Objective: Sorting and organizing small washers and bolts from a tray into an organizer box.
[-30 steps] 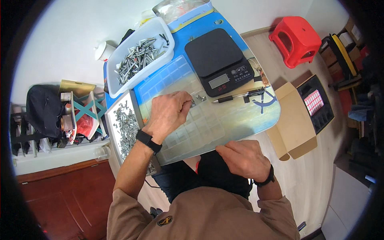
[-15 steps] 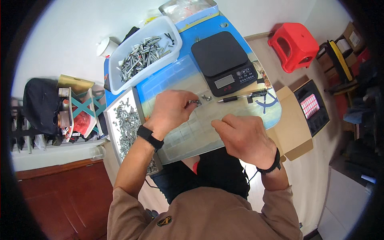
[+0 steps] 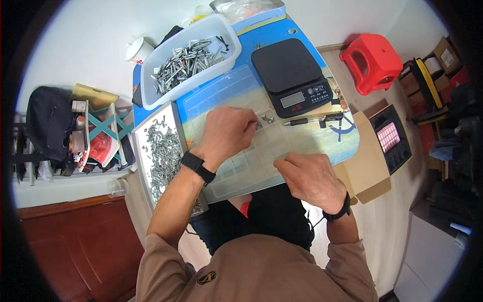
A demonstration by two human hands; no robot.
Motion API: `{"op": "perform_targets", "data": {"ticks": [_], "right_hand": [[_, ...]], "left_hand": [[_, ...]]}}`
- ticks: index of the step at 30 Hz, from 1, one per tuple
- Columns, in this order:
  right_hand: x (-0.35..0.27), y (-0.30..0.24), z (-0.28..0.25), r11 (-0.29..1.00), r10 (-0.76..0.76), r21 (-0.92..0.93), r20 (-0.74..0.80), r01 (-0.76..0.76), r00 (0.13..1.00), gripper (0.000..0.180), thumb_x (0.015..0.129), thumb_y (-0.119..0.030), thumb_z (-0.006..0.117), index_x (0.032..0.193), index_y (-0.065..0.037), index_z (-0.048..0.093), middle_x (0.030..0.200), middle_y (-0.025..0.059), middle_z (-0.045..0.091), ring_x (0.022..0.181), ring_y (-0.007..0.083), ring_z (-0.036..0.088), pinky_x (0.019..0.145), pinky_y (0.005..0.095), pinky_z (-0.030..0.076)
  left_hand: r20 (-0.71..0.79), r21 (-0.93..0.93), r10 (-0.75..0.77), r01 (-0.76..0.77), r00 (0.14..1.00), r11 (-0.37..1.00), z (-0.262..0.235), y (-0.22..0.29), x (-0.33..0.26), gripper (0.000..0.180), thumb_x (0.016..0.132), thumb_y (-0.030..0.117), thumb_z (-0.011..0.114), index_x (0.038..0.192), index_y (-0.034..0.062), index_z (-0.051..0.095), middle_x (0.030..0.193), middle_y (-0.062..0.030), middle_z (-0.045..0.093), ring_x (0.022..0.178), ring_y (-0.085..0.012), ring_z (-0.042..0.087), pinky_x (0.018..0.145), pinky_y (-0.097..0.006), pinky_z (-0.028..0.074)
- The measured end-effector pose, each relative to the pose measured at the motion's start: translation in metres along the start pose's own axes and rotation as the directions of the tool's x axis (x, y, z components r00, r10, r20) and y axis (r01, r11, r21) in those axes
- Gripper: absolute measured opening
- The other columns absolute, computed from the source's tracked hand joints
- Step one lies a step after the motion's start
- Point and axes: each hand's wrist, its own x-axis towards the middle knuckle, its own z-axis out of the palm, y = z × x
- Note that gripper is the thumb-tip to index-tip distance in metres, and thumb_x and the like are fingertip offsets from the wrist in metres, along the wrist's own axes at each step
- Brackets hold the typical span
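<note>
Plastic divided box (image 3: 255, 157) mid-desk (image 3: 327, 143), head view. Left hand (image 3: 229, 131) palm-down over it, fingertips hidden, can't tell grip; right hand (image 3: 312, 181) at its 4 o'clock, curled narrow. Red stool (image 3: 375, 63) at 2 o'clock.

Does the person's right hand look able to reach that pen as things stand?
Probably yes: the pen lies uncovered beside the black scale, and nothing tall seems to stand between it and the right hand.

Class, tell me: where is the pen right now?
In the head view, the pen lies right of centre, just below the black scale and above the right hand.
</note>
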Motion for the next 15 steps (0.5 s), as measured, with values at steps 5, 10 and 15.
{"op": "perform_targets", "data": {"ticks": [5, 10, 15], "right_hand": [[-0.002, -0.003, 0.003, 0.998, 0.049, 0.042, -0.083, -0.046, 0.995, 0.021, 0.075, -0.001, 0.070, 0.096, -0.005, 0.069, 0.078, 0.0073, 0.064, 0.066, 0.0296, 0.065, 0.057, 0.0380, 0.050], [-0.003, -0.003, 0.007, 0.997, 0.040, 0.065, -0.133, -0.032, 0.990, 0.022, 0.073, 0.001, 0.065, 0.095, -0.003, 0.066, 0.073, 0.0089, 0.057, 0.062, 0.0298, 0.061, 0.054, 0.0393, 0.048], [-0.004, 0.001, 0.010, 0.997, 0.024, 0.077, -0.188, -0.010, 0.982, 0.022, 0.073, 0.003, 0.066, 0.094, -0.002, 0.066, 0.077, 0.0098, 0.061, 0.061, 0.0287, 0.062, 0.053, 0.0374, 0.048]], "left_hand": [[-0.107, -0.133, -0.039, 0.025, 0.993, 0.991, -0.008, 0.000, -0.005, 0.013, 0.083, 0.013, 0.070, 0.092, 0.0055, 0.075, 0.075, -0.0134, 0.070, 0.064, -0.0273, 0.067, 0.058, -0.035, 0.051], [-0.127, -0.282, -0.188, 0.146, 0.974, 0.948, -0.037, 0.005, -0.025, 0.012, 0.086, 0.010, 0.071, 0.095, 0.0026, 0.074, 0.071, -0.0105, 0.069, 0.059, -0.0158, 0.064, 0.057, -0.028, 0.048], [-0.160, -0.375, -0.392, 0.312, 0.906, 0.873, -0.056, 0.007, -0.080, 0.010, 0.083, 0.007, 0.071, 0.092, 0.0023, 0.074, 0.073, -0.0124, 0.069, 0.060, -0.0222, 0.066, 0.056, -0.032, 0.048]]}}
